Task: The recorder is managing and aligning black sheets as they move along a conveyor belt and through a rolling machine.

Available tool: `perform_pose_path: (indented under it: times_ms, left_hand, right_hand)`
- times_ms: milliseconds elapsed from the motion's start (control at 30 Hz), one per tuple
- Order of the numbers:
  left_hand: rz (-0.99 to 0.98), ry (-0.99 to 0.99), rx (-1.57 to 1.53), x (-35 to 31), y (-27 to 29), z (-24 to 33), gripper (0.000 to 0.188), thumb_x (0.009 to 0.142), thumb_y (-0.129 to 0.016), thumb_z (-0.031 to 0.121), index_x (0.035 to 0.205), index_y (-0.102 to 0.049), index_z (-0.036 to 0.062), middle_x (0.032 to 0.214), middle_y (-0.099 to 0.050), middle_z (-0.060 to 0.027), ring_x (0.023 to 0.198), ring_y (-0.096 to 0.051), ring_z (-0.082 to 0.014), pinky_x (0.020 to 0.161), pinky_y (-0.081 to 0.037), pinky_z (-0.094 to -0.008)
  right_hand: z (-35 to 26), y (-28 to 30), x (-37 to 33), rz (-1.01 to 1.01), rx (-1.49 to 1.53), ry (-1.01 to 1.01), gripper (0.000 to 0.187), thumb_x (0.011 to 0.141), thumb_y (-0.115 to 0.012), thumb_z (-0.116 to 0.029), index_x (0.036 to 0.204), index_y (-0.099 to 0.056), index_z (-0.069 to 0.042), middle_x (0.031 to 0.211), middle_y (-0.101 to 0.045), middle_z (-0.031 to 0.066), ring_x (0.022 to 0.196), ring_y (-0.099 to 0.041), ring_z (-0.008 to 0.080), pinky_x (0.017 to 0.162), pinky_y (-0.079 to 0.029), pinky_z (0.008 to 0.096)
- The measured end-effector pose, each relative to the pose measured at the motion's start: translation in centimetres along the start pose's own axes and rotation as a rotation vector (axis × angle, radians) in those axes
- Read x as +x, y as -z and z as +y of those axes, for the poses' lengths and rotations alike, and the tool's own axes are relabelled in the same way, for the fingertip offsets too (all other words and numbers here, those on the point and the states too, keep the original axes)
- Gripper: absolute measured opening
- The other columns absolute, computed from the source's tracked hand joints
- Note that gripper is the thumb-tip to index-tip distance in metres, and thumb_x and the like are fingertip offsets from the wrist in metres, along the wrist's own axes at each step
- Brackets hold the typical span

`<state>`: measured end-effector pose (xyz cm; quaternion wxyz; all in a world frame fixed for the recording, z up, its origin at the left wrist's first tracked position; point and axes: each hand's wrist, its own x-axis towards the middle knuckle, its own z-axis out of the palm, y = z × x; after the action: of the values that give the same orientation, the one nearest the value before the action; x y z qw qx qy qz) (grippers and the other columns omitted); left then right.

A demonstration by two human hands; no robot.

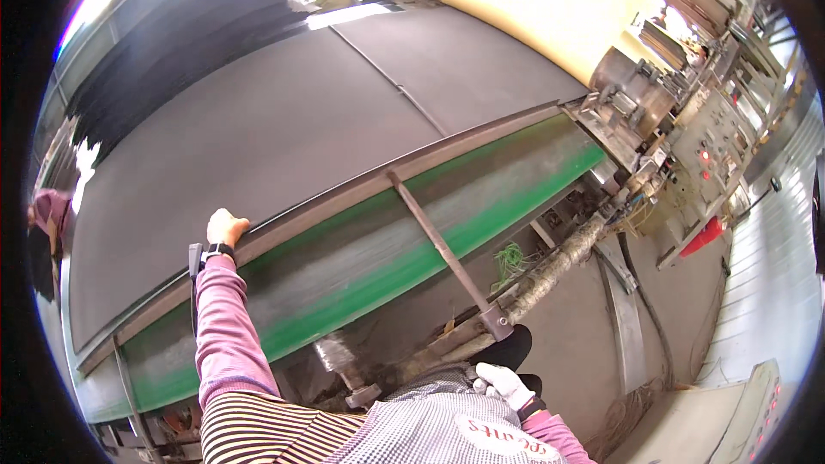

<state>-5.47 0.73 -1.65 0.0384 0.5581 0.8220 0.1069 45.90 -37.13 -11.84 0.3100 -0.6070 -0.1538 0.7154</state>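
Dark grey sheet [258, 137] lies flat on the machine bed [468, 143], long axis parallel to the bed's front rail [318, 216], right end pointing at the yellow sheeting [550, 4]; thin dark strip [371, 66] crosses it. From here, bare left hand [227, 228] is on the sheet's front edge, left of mid-rail, can't tell if it's pinching. Gloved right hand [505, 384] curled by the apron [421, 425], off the bed, contents hidden

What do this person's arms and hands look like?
Both sleeves are pinkish-purple. The left hand is bare, with a black wristband and a small grey box and dark cable beside it. The right hand wears a whitish glove, a dark band at its wrist.
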Motion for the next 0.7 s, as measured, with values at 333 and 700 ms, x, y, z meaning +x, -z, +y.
perform_pose_path:
  times_ms: [333, 700]
  left_hand:
    - [0.029, -0.253, -0.183, -0.4, -1.1, 5.2, 0.04, 0.061, -0.072, 0.034, 0.086, -0.067, 0.0028, 0.095, -0.064, -0.0193, 0.093, -0.061, -0.0302, 0.083, -0.049, -0.0376]
    - [0.046, -0.045, -0.004, 4.1, -1.9, 2.7, 0.049, 0.059, -0.071, 0.034, 0.088, -0.063, -0.0036, 0.089, -0.064, -0.023, 0.087, -0.063, -0.0358, 0.079, -0.05, -0.04]
  right_hand:
    - [0.8, 0.5, -0.8, 0.029, -0.001, 0.044, 0.029, 0.09, -0.055, -0.035, 0.091, -0.064, -0.008, 0.072, -0.062, -0.0004, 0.054, -0.047, 0.0044, 0.048, -0.037, 0.0185]
    - [-0.5, 0.6, 0.6, 0.022, 0.035, -0.121, 0.027, 0.089, -0.057, -0.032, 0.101, -0.067, -0.01, 0.07, -0.063, -0.0011, 0.048, -0.044, 0.0027, 0.042, -0.033, 0.0179]
